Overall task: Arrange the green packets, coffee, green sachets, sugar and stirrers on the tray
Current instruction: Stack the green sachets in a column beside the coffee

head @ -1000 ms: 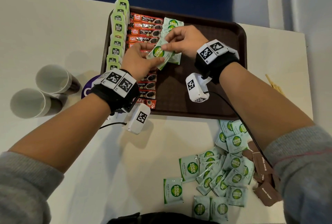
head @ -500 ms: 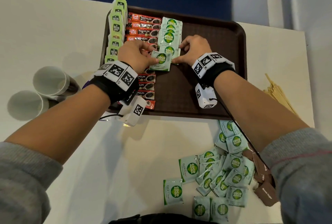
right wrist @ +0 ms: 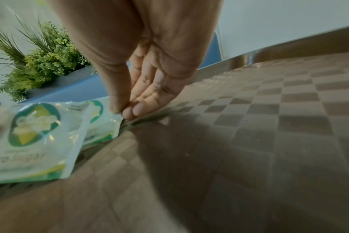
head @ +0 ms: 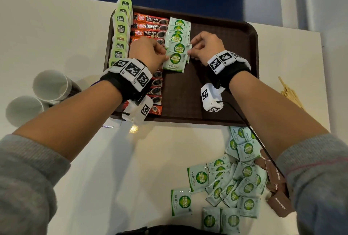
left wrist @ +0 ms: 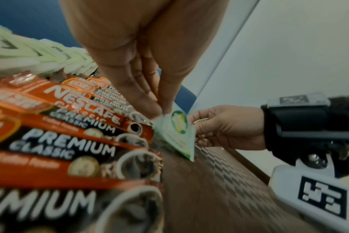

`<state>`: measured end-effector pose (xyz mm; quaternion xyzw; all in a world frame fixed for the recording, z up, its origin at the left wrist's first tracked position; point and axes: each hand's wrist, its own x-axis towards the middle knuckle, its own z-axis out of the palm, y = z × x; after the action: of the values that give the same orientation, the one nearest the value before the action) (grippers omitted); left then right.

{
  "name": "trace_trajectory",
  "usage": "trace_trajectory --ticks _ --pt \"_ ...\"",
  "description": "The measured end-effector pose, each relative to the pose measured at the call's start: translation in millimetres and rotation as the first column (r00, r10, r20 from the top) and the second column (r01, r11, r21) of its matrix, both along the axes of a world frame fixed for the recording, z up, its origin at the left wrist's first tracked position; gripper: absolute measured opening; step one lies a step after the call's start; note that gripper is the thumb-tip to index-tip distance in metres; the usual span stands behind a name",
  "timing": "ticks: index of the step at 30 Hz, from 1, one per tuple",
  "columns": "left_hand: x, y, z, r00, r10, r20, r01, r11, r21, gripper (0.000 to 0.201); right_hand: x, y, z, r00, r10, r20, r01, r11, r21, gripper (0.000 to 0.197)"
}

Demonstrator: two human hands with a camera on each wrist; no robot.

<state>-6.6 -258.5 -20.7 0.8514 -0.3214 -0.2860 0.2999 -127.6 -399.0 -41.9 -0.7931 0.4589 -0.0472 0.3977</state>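
Note:
On the brown tray lie a column of green tea packets, a column of red coffee sticks and a column of overlapping green sachets. The nearest green sachet lies flat at the column's near end. My left hand pinches its left edge, which the left wrist view shows at the sachet's corner. My right hand pinches the right edge where this sachet overlaps the one behind it. In the right wrist view its thumb and fingertips close on the rear sachet.
Loose green sachets and brown sugar packets lie on the white table at the near right. Wooden stirrers lie right of the tray. Two paper cups lie on their sides at the left. The tray's right half is bare.
Both hands brought a green sachet down from above the tray and laid it at the near end of the sachet column. They now pinch its side edges.

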Motion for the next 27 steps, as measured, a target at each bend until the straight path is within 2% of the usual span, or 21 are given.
trace_trajectory --ticks 2,7,21,27 --pt "2.8 -5.5 0.8 0.997 -0.025 0.074 0.023 0.999 0.036 0.016 2.1 -1.6 -0.6 1.0 0.007 0.01 -0.007 1.0 0.004 0.029" --pt "11.0 -18.1 -1.8 0.986 -0.028 0.167 0.009 0.993 0.114 0.015 5.9 -5.1 -0.9 1.0 0.013 0.004 -0.013 1.0 0.009 0.017" --pt "8.2 -30.7 -2.7 0.981 -0.065 0.181 0.025 0.976 0.216 0.009 4.5 -3.6 -1.0 0.998 -0.048 0.045 0.046 0.998 0.049 0.014" --pt "5.3 -31.2 -3.1 0.984 -0.033 0.177 -0.009 0.972 0.234 0.007 4.4 -1.9 0.4 0.996 -0.075 0.055 0.072 0.996 0.054 0.015"
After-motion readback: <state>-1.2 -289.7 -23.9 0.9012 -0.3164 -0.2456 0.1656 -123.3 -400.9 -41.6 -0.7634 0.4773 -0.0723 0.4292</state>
